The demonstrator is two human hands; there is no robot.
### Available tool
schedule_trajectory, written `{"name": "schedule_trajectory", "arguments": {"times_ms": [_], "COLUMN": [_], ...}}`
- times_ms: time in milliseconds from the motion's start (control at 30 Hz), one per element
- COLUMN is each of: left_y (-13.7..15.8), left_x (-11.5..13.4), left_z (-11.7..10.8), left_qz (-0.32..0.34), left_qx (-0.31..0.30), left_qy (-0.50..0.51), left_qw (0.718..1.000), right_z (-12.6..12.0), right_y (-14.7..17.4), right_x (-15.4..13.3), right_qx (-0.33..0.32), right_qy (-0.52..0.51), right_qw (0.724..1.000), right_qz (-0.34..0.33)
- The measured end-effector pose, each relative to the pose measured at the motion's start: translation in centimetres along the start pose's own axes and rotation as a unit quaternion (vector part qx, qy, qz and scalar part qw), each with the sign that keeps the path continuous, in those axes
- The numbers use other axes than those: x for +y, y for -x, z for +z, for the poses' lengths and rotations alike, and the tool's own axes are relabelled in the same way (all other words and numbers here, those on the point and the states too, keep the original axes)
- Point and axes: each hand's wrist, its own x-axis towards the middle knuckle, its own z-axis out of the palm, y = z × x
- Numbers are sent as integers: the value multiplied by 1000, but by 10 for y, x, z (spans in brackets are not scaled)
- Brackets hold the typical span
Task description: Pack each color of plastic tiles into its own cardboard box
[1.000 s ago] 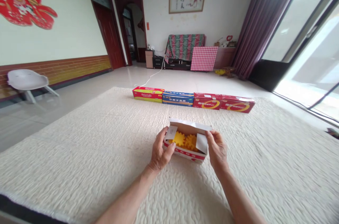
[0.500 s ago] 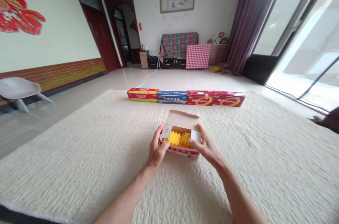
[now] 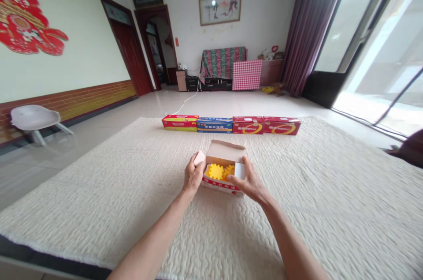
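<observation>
An open red-and-white cardboard box [image 3: 220,185] stands in front of me, its long brown lid flap [image 3: 226,151] raised at the far side. Inside lie yellow toothed plastic pieces [image 3: 216,171]. My left hand [image 3: 193,175] grips the box's left end, fingers behind the small left flap [image 3: 199,158], which is tilted outward. At the right end, my right hand [image 3: 247,180] holds the box, thumb at the near rim and fingers along the far side. The white right flap [image 3: 239,170] lies beneath that hand, partly hidden.
Behind the open box is a row of closed boxes: a red-and-yellow box [image 3: 180,123], a blue box [image 3: 214,125] and two red boxes [image 3: 266,125]. All rest on a cream quilted cover [image 3: 132,192]. A white chair [image 3: 35,117] stands off to the left.
The left flap has swung outward from over the opening, with my left hand now around it. My right thumb has shifted slightly left along the box. The camera view has tilted up a little.
</observation>
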Motion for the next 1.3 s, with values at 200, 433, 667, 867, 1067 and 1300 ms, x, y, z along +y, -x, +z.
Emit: {"name": "schedule_trajectory", "arguments": {"times_ms": [200, 433, 667, 867, 1067, 1300], "left_y": [-14, -16, -6, 1, 11, 11], "left_x": [-1, -3, 5, 11, 33, 47], "left_z": [-11, -20, -16, -18, -19, -15], "left_qz": [1, 81, 184, 319, 312, 171], "left_qx": [-33, -72, -67, -34, -50, -121], "left_qy": [-5, -127, -266, -378, -483, -472], "left_qw": [999, 986, 944, 868, 817, 856], "right_z": [-3, -16, -30, -39, -41, -44], "right_y": [2, -1, -7, -13, -14, -15], "right_x": [-4, -5, 0, 22, 28, 14], "right_qx": [60, 68, 185, 237, 218, 97], "right_qy": [69, 55, 51, 80, 122, 145], "right_qw": [995, 996, 979, 968, 966, 984], "right_qz": [-32, -21, -62, -30, -64, -13]}}
